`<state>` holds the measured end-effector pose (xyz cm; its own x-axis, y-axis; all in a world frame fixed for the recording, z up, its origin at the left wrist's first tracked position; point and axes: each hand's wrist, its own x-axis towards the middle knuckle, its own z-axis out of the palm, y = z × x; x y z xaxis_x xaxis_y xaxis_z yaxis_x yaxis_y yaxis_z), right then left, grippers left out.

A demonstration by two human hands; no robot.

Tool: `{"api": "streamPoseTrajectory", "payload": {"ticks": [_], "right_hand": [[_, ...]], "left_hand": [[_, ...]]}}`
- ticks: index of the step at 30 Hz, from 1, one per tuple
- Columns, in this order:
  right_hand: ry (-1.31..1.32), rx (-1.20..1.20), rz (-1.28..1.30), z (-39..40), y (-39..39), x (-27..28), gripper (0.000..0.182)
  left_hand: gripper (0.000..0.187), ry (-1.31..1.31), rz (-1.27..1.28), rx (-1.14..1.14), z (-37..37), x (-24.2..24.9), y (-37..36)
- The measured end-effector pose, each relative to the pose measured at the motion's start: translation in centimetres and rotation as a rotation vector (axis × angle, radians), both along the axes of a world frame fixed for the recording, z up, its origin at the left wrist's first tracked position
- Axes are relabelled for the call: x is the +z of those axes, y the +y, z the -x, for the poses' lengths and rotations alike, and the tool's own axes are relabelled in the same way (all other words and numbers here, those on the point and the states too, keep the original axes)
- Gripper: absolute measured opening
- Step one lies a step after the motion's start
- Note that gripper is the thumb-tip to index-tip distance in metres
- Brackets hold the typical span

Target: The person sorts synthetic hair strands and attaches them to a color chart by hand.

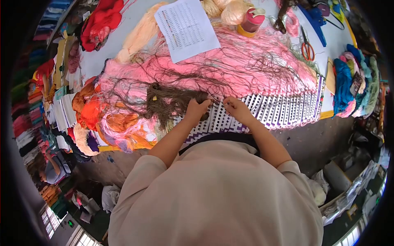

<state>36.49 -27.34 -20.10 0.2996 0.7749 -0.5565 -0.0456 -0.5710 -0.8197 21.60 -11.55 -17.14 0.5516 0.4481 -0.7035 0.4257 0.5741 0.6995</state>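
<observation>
My left hand point(198, 110) is closed around the right end of a hank of brown thread point(166, 102), which lies across the front of the table. A short way to the right, my right hand point(238, 110) is closed in a pinch; whatever sits between its fingertips is too fine to make out. Both hands are above a long row of white cards with punched holes point(283, 110). Behind the cards spreads a wide mass of pink thread point(246, 57), with loose brown strands strewn over it.
A printed sheet point(186, 30) lies on the pink thread. Farther back are a thread cone point(251, 22) and orange-handled scissors point(308, 51). Orange thread point(119, 127) is heaped at left, blue hanks point(342, 88) hang at right. Another person point(55, 170) is at far left.
</observation>
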Motion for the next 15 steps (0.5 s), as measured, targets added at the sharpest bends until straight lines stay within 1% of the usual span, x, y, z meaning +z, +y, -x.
{"api": "streamPoseTrajectory", "payload": {"ticks": [1, 2, 4, 5, 7, 8, 10, 11, 13, 14, 15], "right_hand": [[-0.001, -0.001, -0.001, 0.1, 0.0, -0.2, 0.017], [-0.024, 0.006, -0.001, 0.2, -0.1, -0.3, 0.017], [-0.050, 0.009, 0.000, 0.3, -0.2, 0.1, 0.018], [-0.080, 0.023, 0.008, 0.4, -0.2, 0.2, 0.018], [-0.113, 0.038, 0.014, 0.4, -0.2, 0.4, 0.019], [-0.126, 0.046, 0.022, 0.4, -0.1, 0.5, 0.020], [-0.141, 0.052, 0.029, 0.5, -0.1, 0.8, 0.021], [-0.125, 0.021, 0.030, 0.7, -0.1, 1.2, 0.022], [-0.115, -0.016, 0.028, 0.7, -0.1, 1.1, 0.023], [-0.050, -0.014, 0.061, 0.8, 0.0, 0.4, 0.025], [0.015, -0.011, 0.093, 0.7, 0.4, 0.9, 0.026]], "left_hand": [[0.015, -0.049, 0.097, 0.045, 0.1, 0.0, 0.0], [0.015, -0.050, 0.096, 0.044, 0.2, 0.1, 0.0], [0.013, -0.135, 0.331, 0.097, 0.4, -0.4, -0.3], [0.013, -0.136, 0.332, 0.095, 0.5, -0.7, -0.4], [0.011, -0.220, 0.554, 0.091, 0.4, -1.1, -0.5], [0.011, -0.221, 0.553, 0.089, 0.4, -1.3, -0.5], [0.015, -0.224, 0.636, 0.055, -0.4, 0.2, -0.7], [0.015, -0.225, 0.635, 0.052, -0.7, 1.0, -0.9], [0.019, -0.188, 0.544, -0.096, -1.1, 2.5, -1.2], [0.020, -0.053, 0.421, -0.260, -1.4, 3.0, -1.1], [0.019, 0.043, 0.242, -0.361, -1.8, 2.4, -1.5]]}}
